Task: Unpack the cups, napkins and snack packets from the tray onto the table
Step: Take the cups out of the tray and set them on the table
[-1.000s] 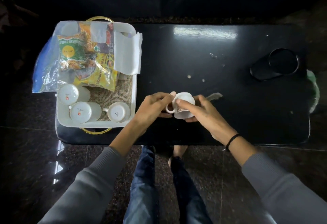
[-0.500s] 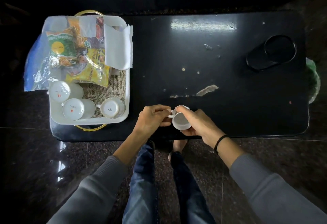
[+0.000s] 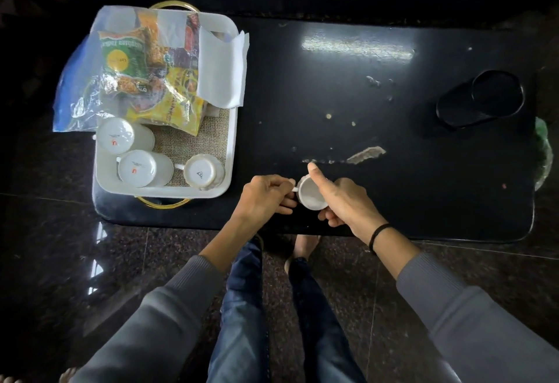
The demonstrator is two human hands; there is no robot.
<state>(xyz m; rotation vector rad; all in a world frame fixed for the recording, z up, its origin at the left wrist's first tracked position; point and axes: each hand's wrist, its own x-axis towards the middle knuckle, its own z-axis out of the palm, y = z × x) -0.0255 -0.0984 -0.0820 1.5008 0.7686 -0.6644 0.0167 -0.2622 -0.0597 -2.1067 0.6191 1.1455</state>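
A small white teacup (image 3: 311, 196), mouth up, is held over the near edge of the black table (image 3: 363, 104) by both hands: its handle is pinched by the left hand (image 3: 266, 198) at the cup's 9 o'clock, and its body is cradled by the right hand (image 3: 344, 201) from 3 o'clock, thumb raised above the rim. At the table's 9 o'clock end a white tray (image 3: 233, 140) is seen, with three upturned cups (image 3: 136, 167) along its near side. Snack packets (image 3: 142, 74) and a white napkin (image 3: 220, 71) are piled at its far end.
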